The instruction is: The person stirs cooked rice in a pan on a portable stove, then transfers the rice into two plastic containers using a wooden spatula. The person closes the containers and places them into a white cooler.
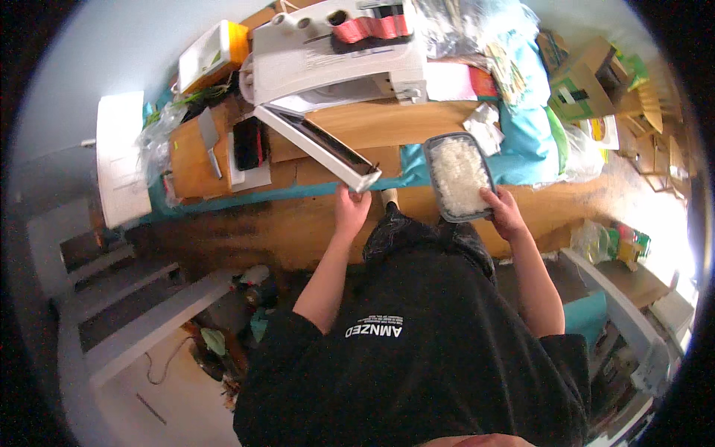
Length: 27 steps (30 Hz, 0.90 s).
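Note:
A white microwave oven [335, 67] stands on the table in front of me, its door [313, 146] swung open toward me. My left hand [353, 211] is at the near end of the door, fingers curled under its edge and partly hidden by it. In my right hand [505, 211] is a dark-rimmed plastic container [437, 193], gripped by its near right corner. White rice [459, 173] fills the container, and no lid covers it. The container is held just off the table's front edge, right of the door. Little of the oven's cavity [357, 89] shows.
Left of the oven, a cleaver [209, 137] lies on a wooden cutting board [184, 148], beside a dark phone [247, 144]. Crumpled tissue [484, 128] lies at right, near blue cloth [522, 131]. A red-and-black strap-like item [371, 29] rests on the oven. Cardboard boxes [581, 89] stand far right.

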Available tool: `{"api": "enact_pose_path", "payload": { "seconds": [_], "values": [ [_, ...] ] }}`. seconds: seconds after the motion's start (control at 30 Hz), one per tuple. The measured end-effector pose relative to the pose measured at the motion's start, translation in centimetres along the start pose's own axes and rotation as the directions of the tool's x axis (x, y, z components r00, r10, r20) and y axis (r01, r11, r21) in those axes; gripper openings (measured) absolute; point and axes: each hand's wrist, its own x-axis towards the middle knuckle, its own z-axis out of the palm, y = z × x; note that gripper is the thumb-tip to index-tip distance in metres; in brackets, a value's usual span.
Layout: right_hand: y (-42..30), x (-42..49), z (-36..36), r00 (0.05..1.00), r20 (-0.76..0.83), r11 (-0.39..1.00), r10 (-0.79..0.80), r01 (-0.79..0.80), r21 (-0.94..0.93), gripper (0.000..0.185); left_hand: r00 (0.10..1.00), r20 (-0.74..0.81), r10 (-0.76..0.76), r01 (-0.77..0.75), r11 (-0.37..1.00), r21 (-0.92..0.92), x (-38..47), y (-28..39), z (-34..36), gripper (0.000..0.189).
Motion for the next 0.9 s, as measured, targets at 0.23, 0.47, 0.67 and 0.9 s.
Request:
{"api": "enact_pose_path", "payload": {
  "seconds": [0.23,0.47,0.67,0.9],
  "values": [
    [-1.1,12.5,16.4,0.998,0.057,0.986,-0.015,0.024,-0.165,0.043,0.925,0.181,-0.333,0.333,0.942,0.03,-3.0,-2.4,-10.2,0.034],
    [-3.9,28.9,28.3,0.96,-0.139,0.969,-0.245,0.243,-0.03,0.049,0.903,0.282,-0.325,0.334,0.942,0.017,-3.1,-4.0,-15.8,0.044],
    [-5.0,37.7,30.1,0.977,-0.182,0.983,-0.107,0.132,0.126,0.033,0.919,0.336,-0.206,0.169,0.976,0.138,-2.2,-3.8,-17.4,0.044],
    [-3.8,40.1,27.5,0.954,-0.086,0.94,-0.289,0.266,-0.214,0.028,0.89,0.432,-0.143,0.101,0.988,0.119,-0.5,-3.2,-17.2,0.044]
  ]
}}
